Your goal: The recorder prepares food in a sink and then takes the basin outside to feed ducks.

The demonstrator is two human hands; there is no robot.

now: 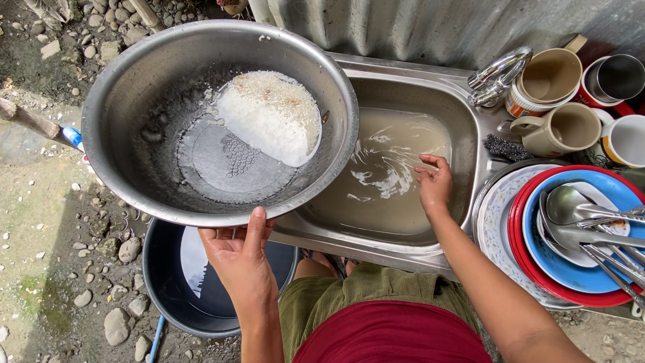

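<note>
A large round steel basin point(134, 114) is held by its rim at six o'clock and tilted over the sink's left edge. Inside, a white half-moon mass of wet rice point(272, 115) clings toward two o'clock, with shallow cloudy water point(228, 158) pooled at the bottom.

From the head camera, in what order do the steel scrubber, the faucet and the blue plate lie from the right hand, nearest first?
Measured from the right hand over the sink water:
1. Steel scrubber, on the sink ledge just to its right.
2. Faucet, up at the sink's back corner.
3. Blue plate, in the stack of dishes farther right.
</note>
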